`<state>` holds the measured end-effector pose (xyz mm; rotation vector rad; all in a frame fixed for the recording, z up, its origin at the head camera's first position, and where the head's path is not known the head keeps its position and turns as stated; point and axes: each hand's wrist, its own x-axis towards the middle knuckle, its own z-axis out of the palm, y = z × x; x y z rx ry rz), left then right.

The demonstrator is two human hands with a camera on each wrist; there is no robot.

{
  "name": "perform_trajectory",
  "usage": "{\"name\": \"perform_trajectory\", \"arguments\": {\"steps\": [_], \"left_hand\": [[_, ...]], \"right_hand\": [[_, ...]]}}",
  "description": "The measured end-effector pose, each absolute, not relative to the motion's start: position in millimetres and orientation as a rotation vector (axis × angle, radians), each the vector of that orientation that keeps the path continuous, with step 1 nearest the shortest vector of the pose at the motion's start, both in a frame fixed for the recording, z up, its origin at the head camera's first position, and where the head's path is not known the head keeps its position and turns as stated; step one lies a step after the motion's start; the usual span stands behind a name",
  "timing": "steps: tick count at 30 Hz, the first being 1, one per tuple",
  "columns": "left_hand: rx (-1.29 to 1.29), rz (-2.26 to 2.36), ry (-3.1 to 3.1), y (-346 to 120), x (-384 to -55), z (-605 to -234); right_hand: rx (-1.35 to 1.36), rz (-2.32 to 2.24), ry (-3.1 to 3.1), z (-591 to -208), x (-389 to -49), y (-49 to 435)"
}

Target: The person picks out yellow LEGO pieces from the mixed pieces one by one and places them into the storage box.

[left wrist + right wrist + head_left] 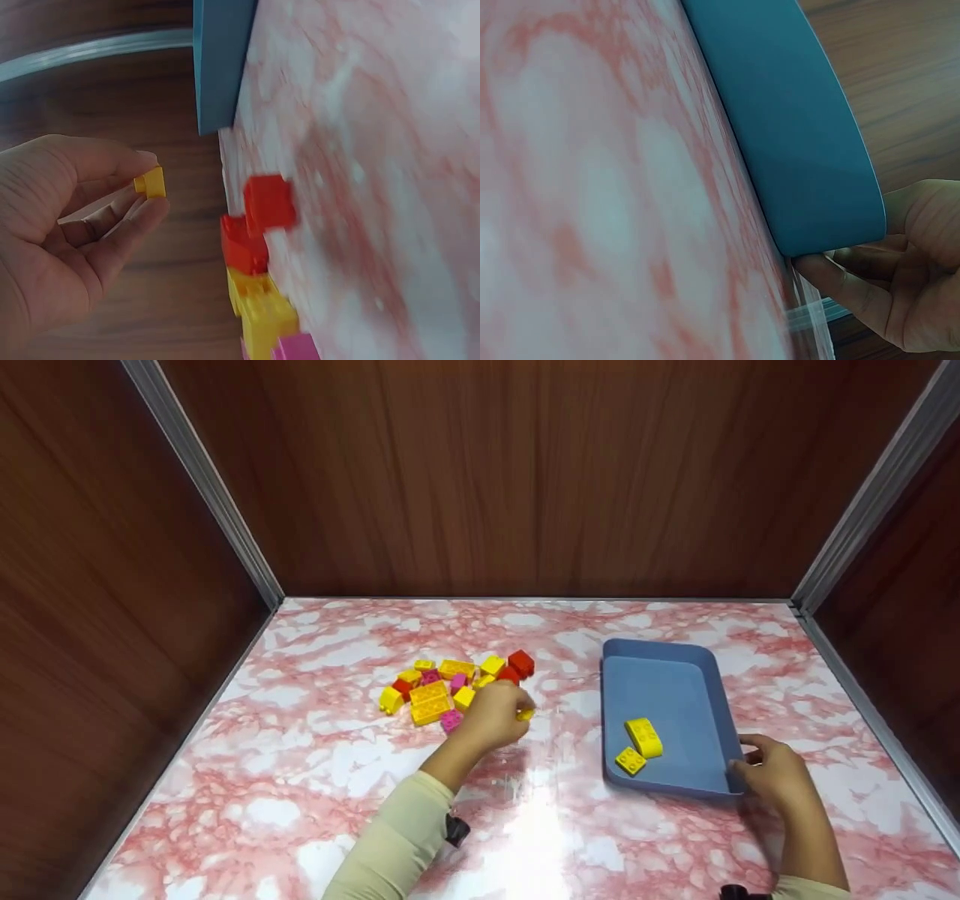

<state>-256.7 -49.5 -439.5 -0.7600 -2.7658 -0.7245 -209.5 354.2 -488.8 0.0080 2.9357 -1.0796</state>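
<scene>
My left hand (491,715) pinches a small yellow toy brick (154,183) between thumb and fingertips, raised over the right side of a loose brick pile. Most of that brick is hidden by my fingers in the head view. At the right stands a blue-grey tray (664,682), and my right hand (780,776) grips its near right corner, thumb and fingers on either side of the wall. Inside the tray, toward its near left, lie a curved yellow brick (643,737) and a square yellow brick (631,760).
Yellow bricks (430,703), red bricks (521,663) and pink bricks (451,721) lie in a loose pile left of centre on the marbled tabletop (270,810). Brown wood-look panels (525,480) with metal edging enclose the back and sides.
</scene>
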Motion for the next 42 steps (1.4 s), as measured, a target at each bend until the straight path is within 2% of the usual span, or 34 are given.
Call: {"name": "perform_trajectory", "arguments": {"steps": [20,32,42], "left_hand": [[-0.944,-0.500,-2.874,50,-273,-437],[-0.950,-0.452,-2.890,89,-283,-439],[-0.916,-0.210,-2.939,110,-288,-458]], "right_hand": [[0.009,-1.092,2.941,-489,-209,354],[0.006,-1.086,2.957,-490,-209,355],[0.019,-1.080,2.954,-489,-210,353]]}}
